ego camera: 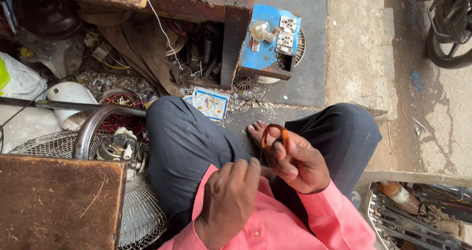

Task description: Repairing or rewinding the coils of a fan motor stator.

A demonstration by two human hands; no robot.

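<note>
Two hands over crossed lap: right hand point(301, 162) pinches small orange-brown ring-shaped band point(274, 135) w/ fingers closed; left hand point(227, 199) loosely curled, empty. Band only held up so far, fitted nowhere yet.

The person sits cross-legged, a bare foot point(258, 132) showing between the knees. The right hand point(300, 164) is raised in front of the chest, thumb and fingers pinched in a closed grip (palm turned inward). The left hand point(228, 201) hangs lower, knuckles up, fingers curled loosely, holding nothing visible. Both sleeves are pink.
</note>
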